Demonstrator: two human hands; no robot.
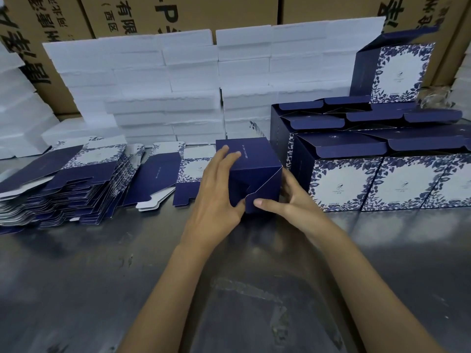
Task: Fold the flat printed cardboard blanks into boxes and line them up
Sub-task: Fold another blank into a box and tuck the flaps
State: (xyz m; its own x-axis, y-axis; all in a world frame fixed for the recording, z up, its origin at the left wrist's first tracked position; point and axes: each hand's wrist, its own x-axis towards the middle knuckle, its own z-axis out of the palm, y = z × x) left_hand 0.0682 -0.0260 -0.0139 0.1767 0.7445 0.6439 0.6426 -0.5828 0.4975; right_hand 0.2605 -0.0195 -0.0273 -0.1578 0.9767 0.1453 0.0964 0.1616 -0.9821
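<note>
Left hand (pixel 216 189): fingers clasp the navy box (pixel 251 171), frame centre.
Right hand (pixel 288 200): grips the box; fingertips hidden behind it.
Box print: too small to read.

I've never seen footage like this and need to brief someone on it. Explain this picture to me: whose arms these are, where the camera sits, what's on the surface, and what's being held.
There is no machine here. The single picture comes from a wide-angle camera worn on a person's head, looking forward and down, so the two bare arms are the wearer's own.

The left hand and the right hand hold a half-folded navy box between them, over a grey metal table; the right thumb presses on a bottom flap.

To the left lies a fanned stack of flat blanks, not yet folded. To the right stand the finished boxes, blue with white leaf-framed panels, lined up with lids open. Behind are stacked white foam blocks and brown cartons.
</note>
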